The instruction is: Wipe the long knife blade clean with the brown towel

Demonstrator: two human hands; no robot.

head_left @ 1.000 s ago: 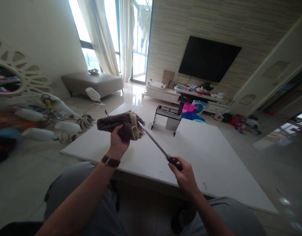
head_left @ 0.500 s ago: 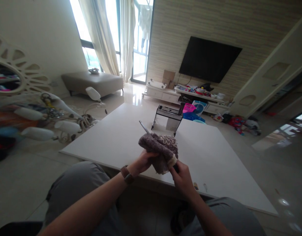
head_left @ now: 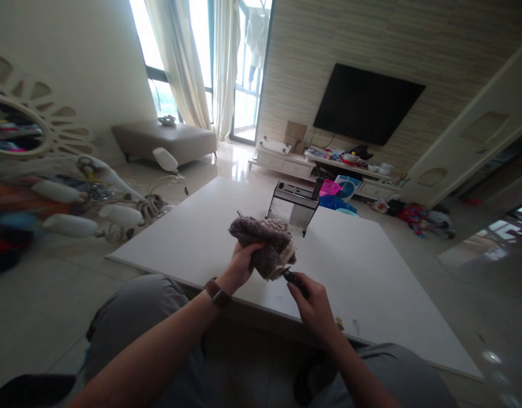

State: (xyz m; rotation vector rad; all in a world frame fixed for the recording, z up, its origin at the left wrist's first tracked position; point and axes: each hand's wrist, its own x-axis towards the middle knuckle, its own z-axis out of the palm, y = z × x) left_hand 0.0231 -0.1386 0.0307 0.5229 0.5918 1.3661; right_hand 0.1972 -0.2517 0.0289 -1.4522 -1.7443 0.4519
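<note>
My left hand [head_left: 240, 265] is wrapped around a grey-brown fluffy cloth [head_left: 267, 241], bunched over the table's near part. In my right hand [head_left: 314, 303] is the black handle of a knife [head_left: 295, 280], its fingers closed around it. The cloth covers most of the blade; a short metallic end shows past the cloth's far left side. Beyond the cloth a knife block [head_left: 295, 204] with clear sides and a dark top stands on the white table [head_left: 363, 272].
Two small items, one yellowish [head_left: 339, 323], lie by the table's near edge. White lamp shades [head_left: 72, 225] and other goods crowd the floor at left. A bench [head_left: 167, 144] stands near the window. Pink and blue baskets [head_left: 331, 190] sit behind the table.
My left hand and the cloth have shifted up and left, away from my right hand. More of the knife's black handle shows, and less of the metallic end sticks out beyond the cloth.
</note>
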